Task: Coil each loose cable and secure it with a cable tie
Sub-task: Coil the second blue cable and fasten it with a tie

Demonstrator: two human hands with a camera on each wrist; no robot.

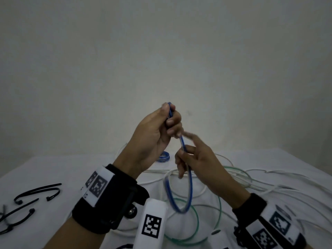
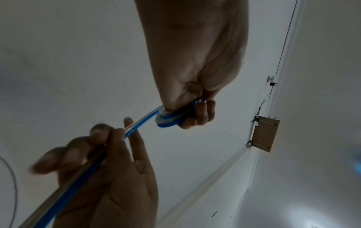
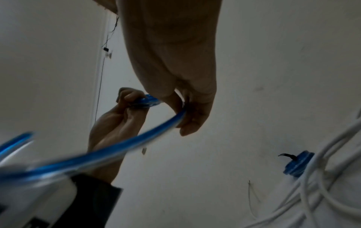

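While a small blue coil [image 2: 175, 117] is clamped in the raised left hand [image 1: 152, 135], the blue cable [image 1: 188, 177] hanging below is pinched by the right hand [image 1: 197, 162]; its slack loop is suspended above the table [image 1: 53, 169].

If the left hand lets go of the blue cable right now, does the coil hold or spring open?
Probably springs open. The blue cable hangs in a smooth rounded loop rather than drooping, so it seems springy. Only the left hand grips the small coil, with no tie on it. The right hand pinches just the loose strand, so it likely wouldn't stop that.
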